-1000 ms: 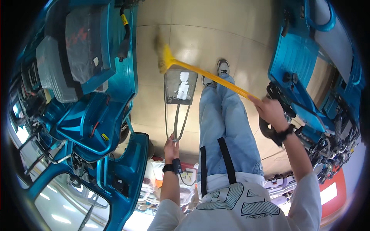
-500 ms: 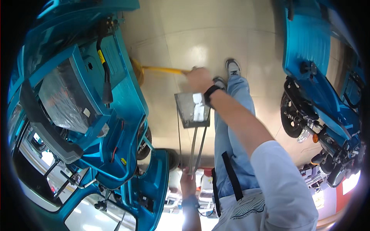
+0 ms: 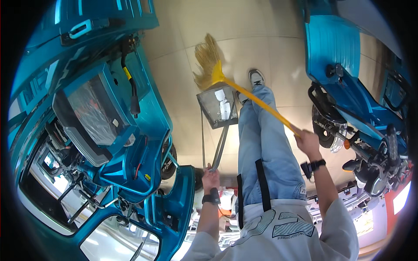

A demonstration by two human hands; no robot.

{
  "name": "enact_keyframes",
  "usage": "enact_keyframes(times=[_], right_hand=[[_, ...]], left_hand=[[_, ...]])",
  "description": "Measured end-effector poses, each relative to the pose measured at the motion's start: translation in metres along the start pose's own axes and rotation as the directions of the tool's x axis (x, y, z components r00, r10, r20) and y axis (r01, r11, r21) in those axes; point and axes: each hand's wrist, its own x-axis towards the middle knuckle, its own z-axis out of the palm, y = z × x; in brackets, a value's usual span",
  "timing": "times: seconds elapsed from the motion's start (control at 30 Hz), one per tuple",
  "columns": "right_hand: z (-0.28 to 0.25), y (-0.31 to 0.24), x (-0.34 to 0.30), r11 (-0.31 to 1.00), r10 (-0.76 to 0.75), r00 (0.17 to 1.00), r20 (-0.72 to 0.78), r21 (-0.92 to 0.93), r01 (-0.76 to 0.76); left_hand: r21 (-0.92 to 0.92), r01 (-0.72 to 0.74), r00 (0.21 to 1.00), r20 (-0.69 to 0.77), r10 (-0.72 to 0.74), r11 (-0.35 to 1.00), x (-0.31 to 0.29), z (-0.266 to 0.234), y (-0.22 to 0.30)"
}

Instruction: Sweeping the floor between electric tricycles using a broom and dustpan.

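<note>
My right hand grips the yellow straw broom, bristles at twelve o'clock. My left hand clasps the long-handled metal dustpan, keeping it upright beside them.

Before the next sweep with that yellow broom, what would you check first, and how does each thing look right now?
1. Right hand closed on the broom handle: ok.
2. Left hand gripping the dustpan handle: ok.
3. Bristles down on the floor: cannot tell.
4. Dustpan mouth beside the bristles: ok.
5. Shoe out of the broom's path: not ok, it is close beside the handle.
6. Blue vehicle apart from the dustpan: ok.
</note>
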Motion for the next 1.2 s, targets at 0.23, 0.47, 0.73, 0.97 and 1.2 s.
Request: enact_keyframes(times=[0.23, 0.47, 0.73, 0.97, 1.2], right_hand=[[-0.041, -0.025, -0.017, 0.977, -0.025, 0.989, -0.147, 0.206, 0.055], [-0.048, -0.082, 0.082, 0.939, -0.071, 0.983, -0.169, 0.322, 0.123], [-0.003, -0.095, 0.023, 0.992, -0.061, 0.998, -0.027, 0.110, 0.064], [-0.017, -0.065, -0.081, 0.984, -0.093, 0.992, 0.088, 0.163, 0.077], [-0.068, -0.085, -0.095, 0.976, -0.064, 0.997, 0.040, 0.213, 0.054]], left_hand=[[0.027, -0.074, 0.996, -0.038, 0.075, 0.997, -0.005, 0.027, -0.001], [0.341, -0.130, 0.989, -0.017, 0.145, 0.931, -0.009, 0.046, -0.010], [0.515, -0.187, 0.972, -0.026, 0.233, 0.837, -0.001, 0.033, -0.019], [0.516, -0.184, 0.973, -0.024, 0.229, 0.836, 0.027, 0.001, -0.025], [0.652, -0.208, 0.971, 0.050, 0.232, 0.729, 0.052, -0.017, -0.034]])
